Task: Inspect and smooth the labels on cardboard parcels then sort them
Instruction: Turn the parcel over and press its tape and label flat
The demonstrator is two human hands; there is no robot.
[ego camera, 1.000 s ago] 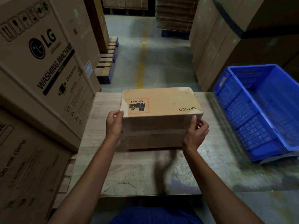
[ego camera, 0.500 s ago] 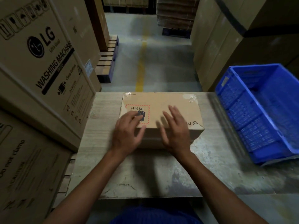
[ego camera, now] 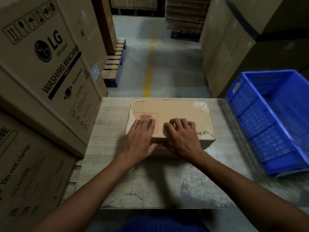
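A brown cardboard parcel (ego camera: 177, 109) lies flat on the worn table (ego camera: 167, 181), near its far edge. A red-bordered label (ego camera: 154, 115) sits on the left of its top face. My left hand (ego camera: 142, 136) lies flat over that label, fingers straight, covering most of it. My right hand (ego camera: 182, 138) rests on the top face beside it, fingers bent with the tips pressing on the cardboard. A printed logo (ego camera: 203, 132) shows at the parcel's near right corner.
A blue plastic crate (ego camera: 270, 121) stands at the table's right end. Large washing-machine cartons (ego camera: 43, 64) are stacked close on the left. More tall cartons (ego camera: 234, 47) rise at the back right. A concrete aisle with a yellow line (ego camera: 148, 72) runs beyond the table.
One second ago both hands gripped the parcel's sides. They then moved onto its top face. Now the left hand covers the label and the right hand's fingers have bent.
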